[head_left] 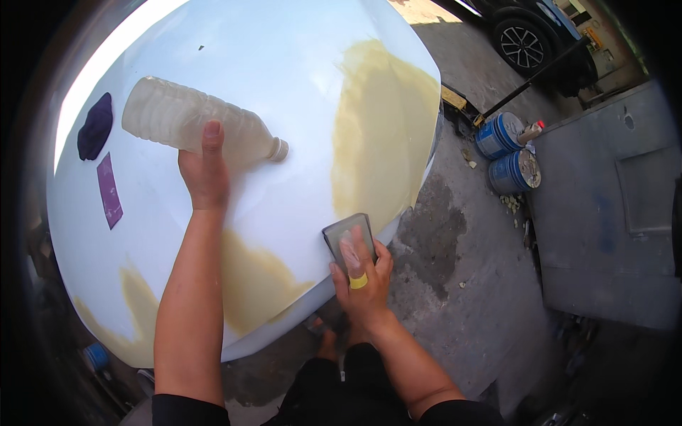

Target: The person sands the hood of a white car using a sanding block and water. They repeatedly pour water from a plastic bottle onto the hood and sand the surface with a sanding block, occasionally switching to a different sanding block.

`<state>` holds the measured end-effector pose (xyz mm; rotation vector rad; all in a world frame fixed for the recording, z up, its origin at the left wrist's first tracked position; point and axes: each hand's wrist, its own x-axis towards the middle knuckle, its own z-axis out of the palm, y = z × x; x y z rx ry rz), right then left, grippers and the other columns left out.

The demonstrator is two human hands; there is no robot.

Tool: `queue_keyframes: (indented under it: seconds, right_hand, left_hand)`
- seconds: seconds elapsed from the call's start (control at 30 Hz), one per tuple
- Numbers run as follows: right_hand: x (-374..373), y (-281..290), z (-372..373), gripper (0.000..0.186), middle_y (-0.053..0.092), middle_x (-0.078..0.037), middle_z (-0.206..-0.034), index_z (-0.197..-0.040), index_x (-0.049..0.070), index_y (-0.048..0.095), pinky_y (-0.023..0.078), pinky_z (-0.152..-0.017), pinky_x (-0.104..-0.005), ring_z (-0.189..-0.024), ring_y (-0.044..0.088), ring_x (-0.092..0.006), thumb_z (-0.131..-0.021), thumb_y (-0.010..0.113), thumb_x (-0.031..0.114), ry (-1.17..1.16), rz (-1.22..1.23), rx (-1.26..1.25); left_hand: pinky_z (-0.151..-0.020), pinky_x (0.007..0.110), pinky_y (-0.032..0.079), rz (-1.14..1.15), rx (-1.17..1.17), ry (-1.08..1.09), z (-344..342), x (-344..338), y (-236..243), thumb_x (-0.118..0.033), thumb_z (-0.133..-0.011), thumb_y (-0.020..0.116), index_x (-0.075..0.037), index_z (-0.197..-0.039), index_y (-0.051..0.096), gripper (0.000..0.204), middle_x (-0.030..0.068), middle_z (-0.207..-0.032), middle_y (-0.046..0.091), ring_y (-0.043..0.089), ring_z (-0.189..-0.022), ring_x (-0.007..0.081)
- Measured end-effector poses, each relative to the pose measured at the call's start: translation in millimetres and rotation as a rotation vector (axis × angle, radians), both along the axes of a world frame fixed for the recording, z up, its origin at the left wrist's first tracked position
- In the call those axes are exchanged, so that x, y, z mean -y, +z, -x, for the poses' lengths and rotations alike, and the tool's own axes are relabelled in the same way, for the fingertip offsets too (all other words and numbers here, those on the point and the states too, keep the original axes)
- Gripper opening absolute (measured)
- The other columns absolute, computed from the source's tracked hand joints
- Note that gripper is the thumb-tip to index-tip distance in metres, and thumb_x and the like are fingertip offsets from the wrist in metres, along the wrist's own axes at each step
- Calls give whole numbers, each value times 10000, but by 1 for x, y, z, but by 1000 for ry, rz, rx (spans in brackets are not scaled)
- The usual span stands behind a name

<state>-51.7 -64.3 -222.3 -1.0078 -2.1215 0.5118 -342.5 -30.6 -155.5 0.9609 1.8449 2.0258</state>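
- One clear plastic bottle (170,106) is in my left hand (204,174): I clasp its middle, thumb across the upper side, other fingers mostly hidden beneath. It lies tilted above the white panel (284,85), its single cap (280,150) toward the right.
- One grey block (338,231) is in my right hand (366,284), gripped between thumb and fingers, with fingers also laid over its face. It is at the panel's near edge; I cannot tell whether it touches.
- One yellow band (358,282) circles one finger of that hand.
- At least three yellowish patches (383,121) mark the panel.
- One dark cloth (95,128) and one purple strip (109,192) lie left of my bottle, near each other.
- Two blue buckets (513,172) stand close together on the floor (490,284) to the right.
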Motion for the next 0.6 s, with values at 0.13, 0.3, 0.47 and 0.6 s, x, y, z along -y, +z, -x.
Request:
queue_keyframes:
  seconds: [0.13, 0.3, 0.47, 0.6]
  right_hand:
    - [-115, 18, 40, 559, 567, -112, -1387, -1384, 101, 512, 397, -965, -505, -1138, 486, -419, -863, 692, 195, -11, -130, 41]
    - [-147, 37, 63, 622, 595, -148, -1326, -1424, 82, 453, 388, -990, -510, -1150, 488, -425, -863, 699, 188, -62, 26, 97]
    - [-28, 4, 8, 738, 559, -120, -1403, -1442, 114, 451, 393, -1009, -516, -1241, 483, -424, -779, 774, 137, 153, -62, 48]
    - [-121, 26, 54, 586, 584, -123, -1364, -1386, 56, 509, 396, -1003, -518, -1281, 465, -432, -846, 710, 160, 133, -190, 70]
  left_hand:
    - [-1045, 367, 382, -16, -22, -3, -2, -2, 0, -586, -902, 631, 10, -1308, 497, 733, 92, -1259, 540, 502, -1180, 212]
    - [-1047, 366, 380, 5, -22, -3, -3, 2, -2, -593, -901, 626, 12, -1301, 504, 735, 93, -1260, 544, 502, -1181, 212]
    - [-1042, 357, 385, 11, 23, 28, -4, 1, 1, -605, -874, 656, 14, -1290, 532, 756, 100, -1256, 562, 512, -1169, 217]
    - [-1037, 358, 389, -13, 8, 20, -7, -1, 1, -607, -869, 662, 14, -1290, 530, 762, 96, -1248, 563, 514, -1164, 217]
